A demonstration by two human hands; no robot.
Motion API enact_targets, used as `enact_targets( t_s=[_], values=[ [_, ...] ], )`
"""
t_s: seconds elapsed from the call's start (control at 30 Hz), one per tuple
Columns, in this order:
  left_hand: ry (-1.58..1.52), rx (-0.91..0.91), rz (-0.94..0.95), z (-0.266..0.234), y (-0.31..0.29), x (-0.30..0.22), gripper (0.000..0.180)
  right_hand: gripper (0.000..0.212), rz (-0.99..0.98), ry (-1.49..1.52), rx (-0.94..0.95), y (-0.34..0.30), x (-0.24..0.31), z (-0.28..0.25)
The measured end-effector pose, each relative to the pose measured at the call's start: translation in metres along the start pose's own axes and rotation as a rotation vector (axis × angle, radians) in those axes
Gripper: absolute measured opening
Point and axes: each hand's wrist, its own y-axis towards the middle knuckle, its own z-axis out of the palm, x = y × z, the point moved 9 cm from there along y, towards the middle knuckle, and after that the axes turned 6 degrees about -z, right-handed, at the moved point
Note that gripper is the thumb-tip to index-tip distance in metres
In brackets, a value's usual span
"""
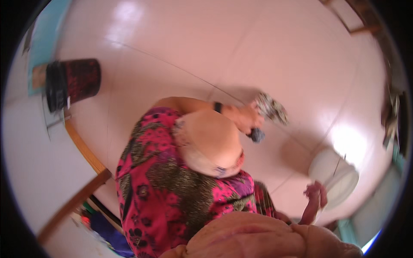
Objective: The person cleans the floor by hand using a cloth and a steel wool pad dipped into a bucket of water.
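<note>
Over the pale tiled floor [163,47], my left hand [245,118], with a black band at its wrist, is closed around a crumpled patterned cloth [272,108]. A dark grey rounded end [257,136] sticks out on the near side of the fist; I cannot tell if it belongs to the same cloth. My bent bare knee [211,137] lies beside that forearm, under a pink and dark floral garment [150,193]. At the lower right, my right hand [316,193] is raised, blurred, its fingers loosely apart beside a white bucket [344,187]. Contact with the bucket cannot be made out.
A black and red bin [81,79] appears at the far left. Wooden strips [84,148] and blue cloth [112,236] lie on the near left. Wooden furniture legs [363,30] show at the far right, with dark items [391,116] along the right edge.
</note>
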Motion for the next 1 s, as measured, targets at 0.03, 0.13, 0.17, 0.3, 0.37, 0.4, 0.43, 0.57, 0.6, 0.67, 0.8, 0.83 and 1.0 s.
enact_targets(
  t_s=[0.03, 0.13, 0.17, 0.3, 0.37, 0.4, 0.43, 0.57, 0.6, 0.67, 0.8, 0.83, 1.0],
  values=[
    [-0.142, -0.012, -0.075, -0.02, -0.011, 0.013, 0.033, 0.026, -0.06, 0.015, 0.073, 0.014, -0.004, 0.007],
    [-0.597, -0.372, -0.045, -0.071, -0.041, 0.069, 0.043, 0.031, -0.055, 0.112, 0.145, 0.049, -0.021, 0.02],
    [-0.667, -0.389, -0.122, -0.078, -0.043, 0.087, 0.048, 0.03, -0.081, 0.129, 0.158, 0.051, -0.014, 0.023],
    [-0.581, -0.769, -0.521, -0.083, -0.094, 0.162, 0.043, 0.032, -0.069, 0.119, 0.157, 0.058, -0.016, 0.021],
    [-0.139, -0.851, -0.882, -0.088, -0.116, 0.182, 0.042, 0.032, -0.083, 0.131, 0.155, 0.059, -0.017, 0.02],
    [-0.157, -0.724, -1.014, -0.079, -0.123, 0.197, 0.044, 0.031, -0.078, 0.129, 0.149, 0.057, -0.019, 0.021],
    [-0.174, -0.596, -1.146, -0.07, -0.134, 0.21, 0.046, 0.031, -0.076, 0.126, 0.148, 0.055, -0.019, 0.022],
    [0.051, -0.621, -1.191, -0.075, -0.169, 0.204, 0.055, 0.031, -0.095, 0.099, 0.166, 0.045, -0.019, 0.026],
    [0.153, -0.72, -1.117, -0.082, -0.173, 0.196, 0.055, 0.031, -0.089, 0.09, 0.167, 0.044, -0.019, 0.028],
    [0.302, -0.69, -0.856, -0.084, -0.161, 0.18, 0.051, 0.032, -0.081, 0.072, 0.168, 0.044, -0.019, 0.031],
    [0.191, -0.646, -0.772, -0.054, -0.16, 0.187, 0.043, 0.033, -0.086, 0.065, 0.173, 0.042, -0.021, 0.033],
    [0.178, -0.673, -0.8, -0.051, -0.166, 0.195, 0.04, 0.033, -0.096, 0.063, 0.171, 0.042, -0.019, 0.034],
    [0.112, -0.733, -0.75, -0.065, -0.132, 0.221, 0.028, 0.034, -0.086, 0.036, 0.155, 0.04, -0.017, 0.034]
  ],
)
